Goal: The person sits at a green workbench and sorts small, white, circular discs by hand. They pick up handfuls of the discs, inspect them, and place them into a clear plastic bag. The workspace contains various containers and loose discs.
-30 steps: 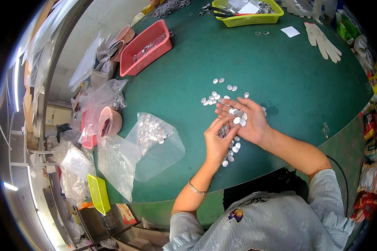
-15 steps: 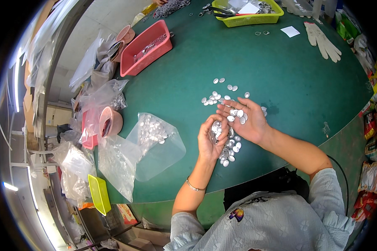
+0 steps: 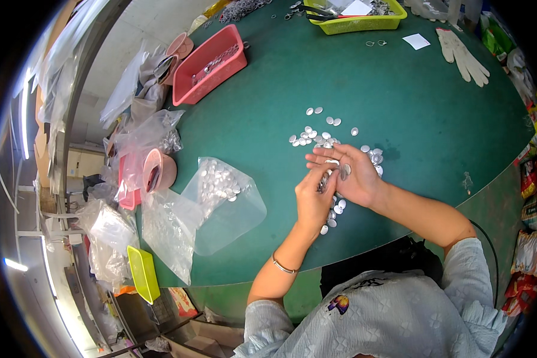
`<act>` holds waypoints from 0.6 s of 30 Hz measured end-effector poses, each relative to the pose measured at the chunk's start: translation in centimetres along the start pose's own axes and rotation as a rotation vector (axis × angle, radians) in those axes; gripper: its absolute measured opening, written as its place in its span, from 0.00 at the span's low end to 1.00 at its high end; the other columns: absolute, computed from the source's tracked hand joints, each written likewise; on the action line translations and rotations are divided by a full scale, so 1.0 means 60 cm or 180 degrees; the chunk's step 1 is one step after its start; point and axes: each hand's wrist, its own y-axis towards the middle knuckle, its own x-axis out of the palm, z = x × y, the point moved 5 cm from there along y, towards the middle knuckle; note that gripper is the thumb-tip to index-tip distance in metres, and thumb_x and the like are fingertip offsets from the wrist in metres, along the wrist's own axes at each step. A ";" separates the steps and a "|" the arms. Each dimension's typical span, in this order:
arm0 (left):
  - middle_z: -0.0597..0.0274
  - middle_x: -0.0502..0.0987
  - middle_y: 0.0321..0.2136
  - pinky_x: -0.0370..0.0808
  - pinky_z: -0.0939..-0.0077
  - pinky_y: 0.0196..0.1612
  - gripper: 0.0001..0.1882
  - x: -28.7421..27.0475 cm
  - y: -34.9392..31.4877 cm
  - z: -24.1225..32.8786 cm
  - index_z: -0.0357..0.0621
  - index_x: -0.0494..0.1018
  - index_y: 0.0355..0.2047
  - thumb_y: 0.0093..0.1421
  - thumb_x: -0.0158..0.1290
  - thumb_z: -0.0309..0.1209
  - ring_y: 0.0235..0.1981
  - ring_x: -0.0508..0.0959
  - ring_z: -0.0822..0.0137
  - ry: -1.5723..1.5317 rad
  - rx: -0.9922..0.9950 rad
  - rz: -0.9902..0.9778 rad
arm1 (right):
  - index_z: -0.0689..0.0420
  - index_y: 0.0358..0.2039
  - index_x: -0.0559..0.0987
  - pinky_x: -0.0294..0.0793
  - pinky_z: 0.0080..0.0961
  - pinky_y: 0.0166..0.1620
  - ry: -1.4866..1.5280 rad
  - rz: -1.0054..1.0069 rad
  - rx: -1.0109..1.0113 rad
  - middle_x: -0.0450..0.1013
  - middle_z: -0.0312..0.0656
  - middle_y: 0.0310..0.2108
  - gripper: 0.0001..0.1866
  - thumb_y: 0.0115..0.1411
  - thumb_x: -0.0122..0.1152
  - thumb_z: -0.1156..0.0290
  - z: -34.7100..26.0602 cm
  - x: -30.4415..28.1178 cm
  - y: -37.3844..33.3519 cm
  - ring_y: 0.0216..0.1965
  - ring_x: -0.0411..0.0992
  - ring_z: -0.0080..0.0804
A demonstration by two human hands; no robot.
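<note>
My left hand (image 3: 314, 201) is curled closed around a bunch of small silver oval discs (image 3: 323, 182), its thumb side against my right hand. Palm up and fingers extended, my right hand (image 3: 359, 178) holds a few of the same discs (image 3: 345, 172) in its palm. The left fingers partly cover what lies there. Below the hands is a loose pile of discs (image 3: 339, 206), partly hidden by the left hand and wrist. More loose discs (image 3: 307, 137) are scattered just beyond the fingertips, and another cluster (image 3: 373, 156) lies beside the right hand.
A clear plastic bag (image 3: 230, 224) with many discs lies left on the green table (image 3: 268, 83). Around the edge are a pink bin (image 3: 241, 59), pink cup (image 3: 168, 173), yellow-green basket (image 3: 364, 24), white glove (image 3: 462, 59) and a small yellow-green tray (image 3: 142, 274).
My left hand has moved right and turned over toward my right palm, so the two hands now touch. The discs in the right palm are more covered.
</note>
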 end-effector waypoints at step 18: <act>0.67 0.66 0.19 0.58 0.88 0.15 0.07 0.000 0.001 -0.040 0.34 0.72 0.31 0.58 0.51 0.27 0.16 0.64 0.79 -0.2348 -0.1233 -0.0073 | 0.66 0.47 0.67 0.59 0.35 0.57 0.0205 0.0030 -0.0053 0.66 0.50 0.49 0.22 0.62 0.39 0.61 -0.009 -0.001 0.000 0.53 0.63 0.39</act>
